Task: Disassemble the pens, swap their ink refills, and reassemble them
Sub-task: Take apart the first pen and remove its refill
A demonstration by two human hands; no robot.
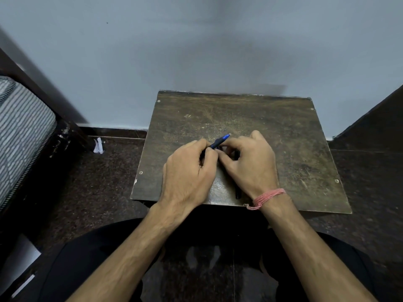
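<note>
A blue pen [220, 141] points up and to the right, its tip sticking out between my two hands over the middle of the small wooden table [294, 149]. My left hand [189, 171] grips the pen's lower barrel. My right hand [250, 164] pinches the pen just below the blue grip; whether it holds a separate part is hidden by the fingers. A second, black pen [238, 194] lies on the table under my right hand, with only its near end and a short piece by the fingers showing.
The worn wooden table stands against a pale blue wall [196, 51]. A striped mattress on a dark bed frame [26, 131] is at the left. A dark panel [375, 118] stands at the right. A scrap of white paper [98, 146] lies on the dark speckled floor.
</note>
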